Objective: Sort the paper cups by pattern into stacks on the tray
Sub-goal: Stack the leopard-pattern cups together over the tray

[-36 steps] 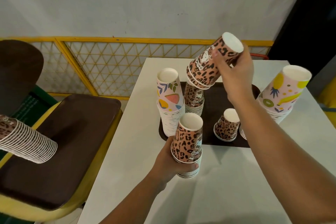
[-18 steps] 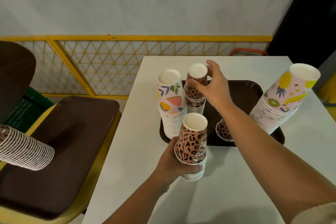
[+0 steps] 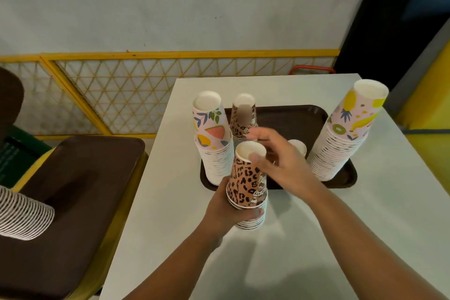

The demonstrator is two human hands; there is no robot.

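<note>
My left hand [image 3: 225, 209] grips the base of a short upside-down stack of leopard-print cups [image 3: 248, 185] on the white table, just in front of the brown tray [image 3: 341, 178]. My right hand [image 3: 280, 165] reaches over the top cup, thumb at its upper rim, fingers loosely spread and holding nothing. On the tray stand a fruit-pattern stack [image 3: 214, 139] at the left, a leopard stack [image 3: 243, 117] behind it, a tall leaning fruit stack [image 3: 345, 134] at the right, and a small cup [image 3: 298, 147] mostly hidden behind my right hand.
The white table [image 3: 316, 238] ends close to the left of the stacks. Beside it a second brown tray [image 3: 73, 178] lies on a yellow seat, with a long white-rimmed cup stack [image 3: 22, 214] lying sideways at the left edge. A yellow lattice fence [image 3: 121, 95] runs behind.
My right hand set its leopard cups on the leopard stack on the tray, let go, and came back toward me to the top of the stack that my left hand grips.
</note>
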